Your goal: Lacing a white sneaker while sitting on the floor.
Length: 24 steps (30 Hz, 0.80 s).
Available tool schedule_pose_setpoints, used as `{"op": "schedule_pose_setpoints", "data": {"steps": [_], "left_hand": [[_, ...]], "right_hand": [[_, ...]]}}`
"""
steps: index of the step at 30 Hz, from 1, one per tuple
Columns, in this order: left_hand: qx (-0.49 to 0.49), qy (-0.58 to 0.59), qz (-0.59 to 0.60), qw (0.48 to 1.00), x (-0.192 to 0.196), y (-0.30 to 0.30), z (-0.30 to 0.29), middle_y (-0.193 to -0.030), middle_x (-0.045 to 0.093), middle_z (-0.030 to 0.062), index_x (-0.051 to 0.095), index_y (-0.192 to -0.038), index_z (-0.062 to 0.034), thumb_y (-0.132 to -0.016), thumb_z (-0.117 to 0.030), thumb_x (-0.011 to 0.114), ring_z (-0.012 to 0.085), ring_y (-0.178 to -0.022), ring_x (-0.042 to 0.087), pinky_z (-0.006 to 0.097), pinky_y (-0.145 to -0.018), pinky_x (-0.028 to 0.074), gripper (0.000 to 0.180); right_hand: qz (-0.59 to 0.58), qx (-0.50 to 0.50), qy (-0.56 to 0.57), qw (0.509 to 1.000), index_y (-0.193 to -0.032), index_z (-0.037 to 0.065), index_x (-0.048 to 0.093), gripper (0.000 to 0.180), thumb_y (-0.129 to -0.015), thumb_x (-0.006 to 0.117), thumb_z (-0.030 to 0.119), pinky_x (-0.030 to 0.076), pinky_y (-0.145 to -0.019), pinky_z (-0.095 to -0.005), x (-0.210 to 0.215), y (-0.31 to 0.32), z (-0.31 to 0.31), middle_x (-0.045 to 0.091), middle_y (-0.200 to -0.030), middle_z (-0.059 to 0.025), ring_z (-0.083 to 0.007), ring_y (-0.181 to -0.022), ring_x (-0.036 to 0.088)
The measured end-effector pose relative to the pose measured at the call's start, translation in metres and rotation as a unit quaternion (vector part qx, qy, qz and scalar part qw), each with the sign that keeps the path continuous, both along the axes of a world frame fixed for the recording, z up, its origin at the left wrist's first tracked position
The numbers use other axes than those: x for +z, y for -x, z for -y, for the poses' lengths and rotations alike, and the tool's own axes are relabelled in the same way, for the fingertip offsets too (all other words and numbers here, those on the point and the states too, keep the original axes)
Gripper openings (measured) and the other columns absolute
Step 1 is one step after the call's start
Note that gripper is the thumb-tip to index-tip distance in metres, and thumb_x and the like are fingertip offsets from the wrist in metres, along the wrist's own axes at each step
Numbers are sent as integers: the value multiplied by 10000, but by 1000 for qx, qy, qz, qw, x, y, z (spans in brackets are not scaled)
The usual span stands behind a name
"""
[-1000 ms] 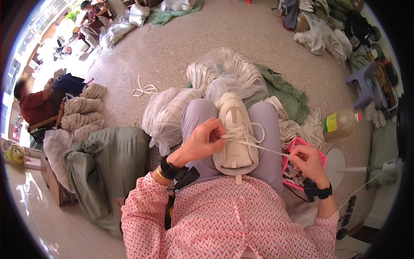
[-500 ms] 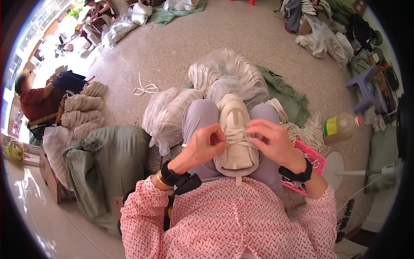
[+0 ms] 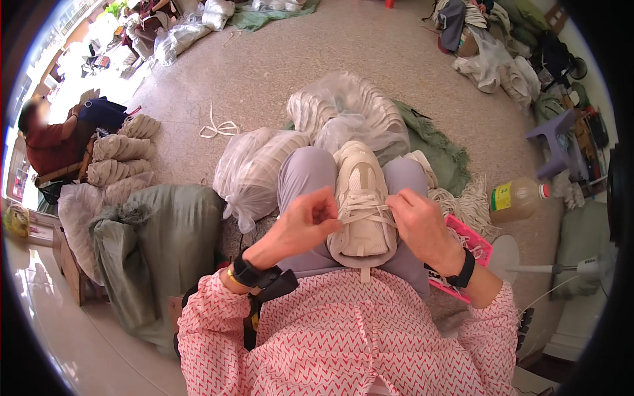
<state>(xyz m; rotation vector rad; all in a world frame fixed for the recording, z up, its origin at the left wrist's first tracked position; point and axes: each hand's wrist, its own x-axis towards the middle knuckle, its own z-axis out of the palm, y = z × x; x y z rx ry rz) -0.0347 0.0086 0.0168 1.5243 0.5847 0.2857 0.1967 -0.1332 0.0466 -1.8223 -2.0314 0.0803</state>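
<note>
A cream-coloured sneaker (image 3: 360, 245) rests between my thighs, toe pointing away from me and heel toward my body. Pale shoelaces (image 3: 362, 202) cross over its tongue. At the shoe's left side my left hand (image 3: 300, 223) is closed, thumb and forefinger pinching a lace strand. On the other side my right hand (image 3: 424, 228) also pinches a lace, its fingers curled together by the eyelets. The strand ends inside both hands are mostly hidden by the fingers.
Clear plastic bags of pale shoes (image 3: 254, 168) lie ahead of my knees. To the right are a bundle of laces (image 3: 472, 204), a pink basket (image 3: 477, 239), a yellowish jug (image 3: 518, 200) and a purple stool (image 3: 553, 138). A green sack (image 3: 175, 237) and a seated person (image 3: 49, 142) are leftward.
My right hand has closed its spread fingers onto the lace beside the shoe. My left hand has shifted slightly left, and the lace stretches between the hands across the tongue.
</note>
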Motion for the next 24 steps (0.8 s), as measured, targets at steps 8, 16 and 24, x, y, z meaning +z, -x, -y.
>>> {"op": "schedule_pose_setpoints", "data": {"steps": [8,16,24], "left_hand": [[67,74,-19,995,46,70,-14,-859,571,-47,582,-935,-65,-931,7,704,34,-771,517,223,-676,421,141],[120,58,-25,991,64,115,-15,-827,586,-20,573,-904,-57,-896,18,705,54,-723,523,231,-647,413,152],[128,75,-50,988,55,148,-21,-842,613,-6,577,-899,-57,-874,25,702,62,-725,544,239,-645,423,152]], "right_hand": [[-109,-85,-58,989,-977,31,632,68,-932,683,31,546,-651,-449,-7,-4,-14,682,-871,-161,-359,-772,691],[-113,-104,-43,987,-1040,26,612,138,-912,663,14,537,-645,-418,-17,7,-20,687,-870,-174,-340,-741,686],[-482,-97,79,867,-1097,-6,662,222,-877,655,-32,485,-614,-224,-29,1,-16,714,-944,-38,-53,-691,624]]}}
